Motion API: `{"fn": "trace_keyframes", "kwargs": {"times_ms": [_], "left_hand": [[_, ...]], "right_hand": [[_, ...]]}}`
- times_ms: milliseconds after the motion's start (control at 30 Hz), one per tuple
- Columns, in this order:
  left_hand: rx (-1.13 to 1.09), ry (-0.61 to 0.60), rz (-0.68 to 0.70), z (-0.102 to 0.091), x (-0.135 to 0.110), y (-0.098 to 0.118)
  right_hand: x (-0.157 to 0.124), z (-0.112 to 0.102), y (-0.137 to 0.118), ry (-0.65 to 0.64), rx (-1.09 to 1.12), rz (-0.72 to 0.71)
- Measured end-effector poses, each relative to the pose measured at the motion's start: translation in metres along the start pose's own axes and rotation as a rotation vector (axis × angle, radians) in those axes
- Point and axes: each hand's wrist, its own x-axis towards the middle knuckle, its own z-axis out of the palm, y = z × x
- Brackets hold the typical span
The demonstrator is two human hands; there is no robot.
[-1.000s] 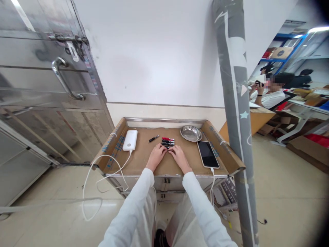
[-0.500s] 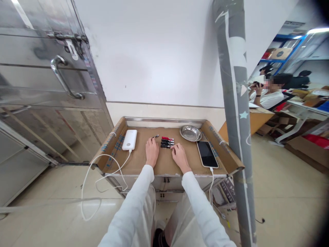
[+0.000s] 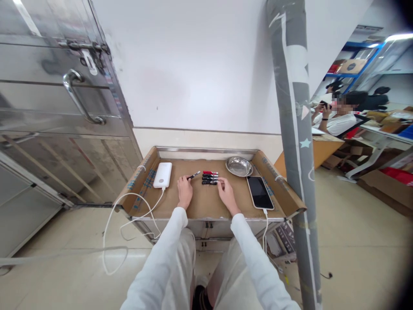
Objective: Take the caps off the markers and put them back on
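Observation:
On a cardboard-lined metal cart (image 3: 206,206), three pens (image 3: 210,177) lie side by side, one red-capped and two black. My right hand (image 3: 226,194) rests just right of them, fingertips at the end of the nearest black pen. My left hand (image 3: 184,190) is closed in a pinch on a separate black pen (image 3: 194,175), which sticks out up and to the right of the fingers.
A white power bank (image 3: 163,175) with a looping white cable (image 3: 129,215) lies at the left. A steel dish (image 3: 239,166) and a phone (image 3: 260,192) sit at the right. A grey post (image 3: 295,142) stands by the cart; a steel door (image 3: 58,99) is left. A seated person (image 3: 338,114) is far right.
My left hand left the row of pens, went up and left to the lone black pen and closed on it. My right hand shifted slightly right, staying at the row's end.

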Motion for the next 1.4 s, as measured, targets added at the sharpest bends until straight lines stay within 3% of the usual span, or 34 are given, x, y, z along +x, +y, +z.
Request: {"fn": "trace_keyframes", "kwargs": {"times_ms": [100, 233, 400, 567, 700, 833, 1000, 1100, 1233, 1400], "left_hand": [[-0.215, -0.074, 0.113, -0.003, -0.014, 0.009], [-0.448, -0.232, 0.284, 0.001, -0.035, 0.039], [-0.674, -0.214, 0.188, 0.003, -0.038, 0.068], [-0.798, -0.163, 0.094, -0.016, -0.021, 0.073], [-0.781, -0.151, 0.011, -0.027, -0.011, 0.064], [-0.756, -0.172, -0.042, -0.026, -0.01, 0.045], [-0.604, -0.3, 0.015, -0.02, -0.021, 0.023], [-0.413, -0.37, 0.142, -0.013, -0.023, 0.017], [-0.26, -0.383, 0.319, 0.0, -0.02, 0.017], [-0.277, -0.388, 0.349, 0.01, -0.013, 0.019]], "right_hand": [[0.0, 0.004, -0.005, 0.009, 0.2, 0.141], [0.001, 0.006, -0.006, -0.061, 0.544, 0.31], [0.002, -0.002, -0.004, -0.09, 0.777, 0.396], [0.004, -0.005, -0.006, -0.116, 0.869, 0.448], [0.004, -0.003, -0.007, -0.11, 0.838, 0.414], [0.004, 0.0, -0.004, -0.055, 0.801, 0.374], [0.006, 0.001, 0.005, 0.115, 0.804, 0.322], [0.007, 0.002, 0.009, 0.18, 0.775, 0.286], [0.005, 0.004, 0.006, 0.077, 0.628, 0.216], [-0.001, 0.009, -0.003, -0.165, 0.256, 0.04]]}}
